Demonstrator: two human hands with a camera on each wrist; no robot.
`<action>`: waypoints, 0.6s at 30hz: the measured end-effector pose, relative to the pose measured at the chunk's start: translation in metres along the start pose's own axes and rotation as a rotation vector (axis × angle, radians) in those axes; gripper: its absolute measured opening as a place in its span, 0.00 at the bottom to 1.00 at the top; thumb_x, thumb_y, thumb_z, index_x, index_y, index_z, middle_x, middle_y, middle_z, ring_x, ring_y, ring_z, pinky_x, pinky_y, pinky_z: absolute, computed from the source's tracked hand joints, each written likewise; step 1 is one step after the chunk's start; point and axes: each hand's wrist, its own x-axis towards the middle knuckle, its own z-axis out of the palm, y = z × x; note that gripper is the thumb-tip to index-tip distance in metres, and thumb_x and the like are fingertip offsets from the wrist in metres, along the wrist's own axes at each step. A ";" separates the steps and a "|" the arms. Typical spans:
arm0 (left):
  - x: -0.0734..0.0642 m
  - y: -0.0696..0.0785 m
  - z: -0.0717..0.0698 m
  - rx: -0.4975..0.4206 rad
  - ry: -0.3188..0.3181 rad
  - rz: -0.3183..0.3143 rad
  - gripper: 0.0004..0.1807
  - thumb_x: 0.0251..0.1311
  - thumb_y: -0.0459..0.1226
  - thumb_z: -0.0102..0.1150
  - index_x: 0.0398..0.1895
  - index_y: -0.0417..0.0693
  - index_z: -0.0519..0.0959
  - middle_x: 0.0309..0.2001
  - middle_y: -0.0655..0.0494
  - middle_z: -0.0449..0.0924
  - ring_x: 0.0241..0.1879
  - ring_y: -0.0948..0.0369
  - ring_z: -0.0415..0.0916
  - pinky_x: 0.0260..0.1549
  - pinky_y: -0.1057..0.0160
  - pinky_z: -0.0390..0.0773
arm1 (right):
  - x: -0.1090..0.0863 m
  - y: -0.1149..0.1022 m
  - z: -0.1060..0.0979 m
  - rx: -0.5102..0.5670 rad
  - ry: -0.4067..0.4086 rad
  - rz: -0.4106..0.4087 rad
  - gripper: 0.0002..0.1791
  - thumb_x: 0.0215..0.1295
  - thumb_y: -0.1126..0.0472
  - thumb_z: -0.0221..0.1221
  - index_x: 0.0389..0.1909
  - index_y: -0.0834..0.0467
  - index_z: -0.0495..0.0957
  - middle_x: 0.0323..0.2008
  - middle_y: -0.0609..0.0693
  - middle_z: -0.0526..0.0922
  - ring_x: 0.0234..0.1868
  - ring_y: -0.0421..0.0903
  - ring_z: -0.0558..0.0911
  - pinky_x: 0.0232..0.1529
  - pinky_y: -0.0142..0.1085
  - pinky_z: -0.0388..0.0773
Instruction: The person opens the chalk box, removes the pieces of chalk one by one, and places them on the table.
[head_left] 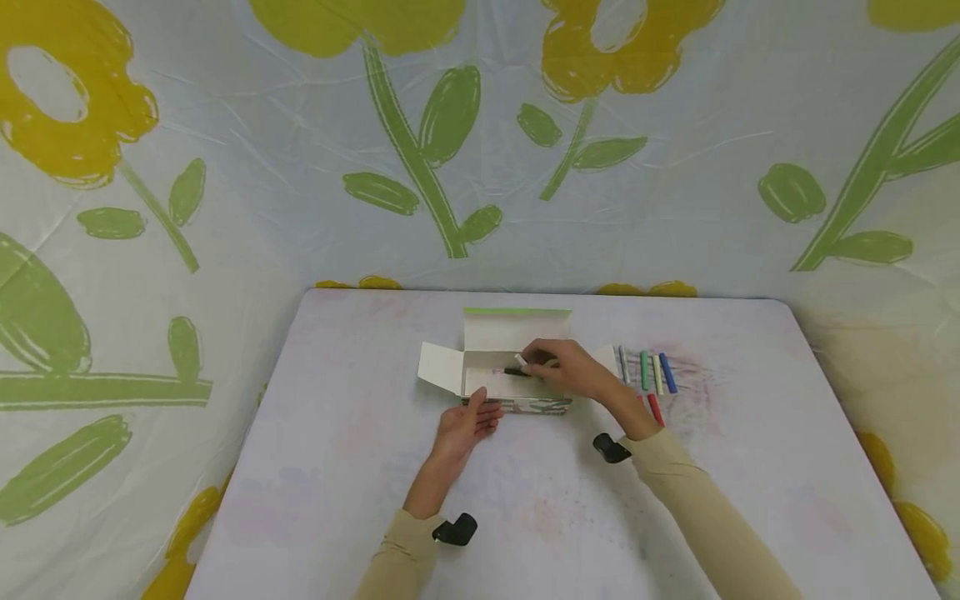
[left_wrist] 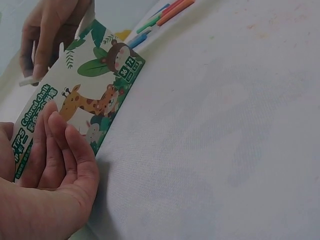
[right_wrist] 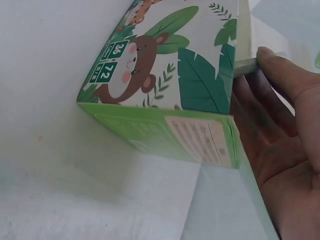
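Observation:
An open chalk box (head_left: 534, 407) with animal pictures lies on the table, its lid (head_left: 517, 329) raised at the back and an end flap (head_left: 440, 367) spread to the left. My left hand (head_left: 461, 429) holds the box's front wall, thumb at the rim and fingers along the printed face (left_wrist: 82, 102). Over the right part of the box, my right hand (head_left: 566, 367) pinches a whitish chalk stick (left_wrist: 28, 81) between thumb and fingers. A black stick (head_left: 516, 372) shows inside the box, partly behind that hand.
Right of the box lie several loose chalks, among them a green chalk (head_left: 644, 371), a blue chalk (head_left: 668, 372) and a red chalk (head_left: 656, 409). Coloured smudges mark the white tabletop (head_left: 750, 467). A flower-printed cloth (head_left: 675, 192) hangs behind the table.

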 end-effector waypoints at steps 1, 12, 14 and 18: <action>0.000 0.000 0.000 0.001 -0.002 0.001 0.34 0.74 0.52 0.58 0.51 0.21 0.79 0.40 0.46 0.88 0.36 0.63 0.82 0.41 0.68 0.81 | -0.002 -0.001 -0.002 0.006 0.022 0.008 0.11 0.71 0.65 0.64 0.50 0.65 0.82 0.43 0.53 0.86 0.46 0.51 0.85 0.50 0.49 0.83; 0.001 -0.002 -0.002 0.011 -0.012 0.002 0.33 0.74 0.53 0.58 0.50 0.23 0.80 0.40 0.48 0.88 0.38 0.61 0.82 0.41 0.67 0.81 | -0.027 -0.001 -0.026 0.005 0.200 0.021 0.12 0.70 0.65 0.66 0.51 0.64 0.82 0.40 0.52 0.87 0.41 0.51 0.87 0.43 0.49 0.83; 0.001 -0.002 -0.003 0.012 -0.011 0.006 0.33 0.73 0.53 0.58 0.50 0.24 0.81 0.40 0.47 0.88 0.38 0.61 0.82 0.41 0.67 0.81 | -0.031 -0.002 -0.031 -0.010 0.222 0.025 0.12 0.69 0.65 0.66 0.51 0.64 0.82 0.40 0.52 0.87 0.41 0.51 0.87 0.42 0.49 0.83; 0.002 -0.003 -0.003 0.015 -0.013 0.012 0.34 0.73 0.53 0.58 0.50 0.23 0.80 0.41 0.46 0.88 0.38 0.61 0.83 0.41 0.67 0.82 | -0.041 -0.004 -0.043 -0.032 0.254 0.055 0.13 0.70 0.64 0.66 0.52 0.64 0.82 0.40 0.52 0.88 0.42 0.51 0.87 0.41 0.42 0.83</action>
